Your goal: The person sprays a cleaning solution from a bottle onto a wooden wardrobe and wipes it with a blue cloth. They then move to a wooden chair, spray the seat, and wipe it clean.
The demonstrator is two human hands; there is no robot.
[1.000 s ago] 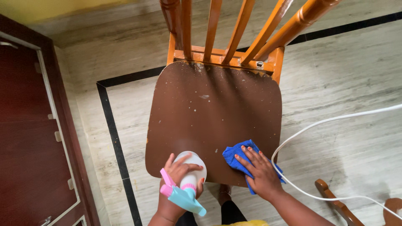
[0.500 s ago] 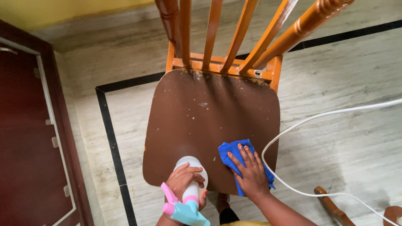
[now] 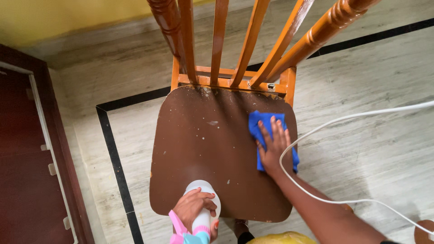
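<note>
Pressing blue cloth [image 3: 266, 131] flat, right hand [image 3: 272, 149] fingers spread, chair seat [image 3: 212, 153] 2 o'clock | left hand [image 3: 194, 207] fingers wrapped around spray bottle [image 3: 202, 203], 6 o'clock | risk: white cable [image 3: 361, 118] snagging the forearm.

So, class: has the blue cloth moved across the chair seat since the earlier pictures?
Yes. The blue cloth, under the right hand, has gone from the seat's front edge towards the back rail, along the right side.

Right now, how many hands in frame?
2. The left hand grips a white spray bottle at the seat's near edge; the right hand presses a blue cloth flat near the chair seat's far right corner.
</note>
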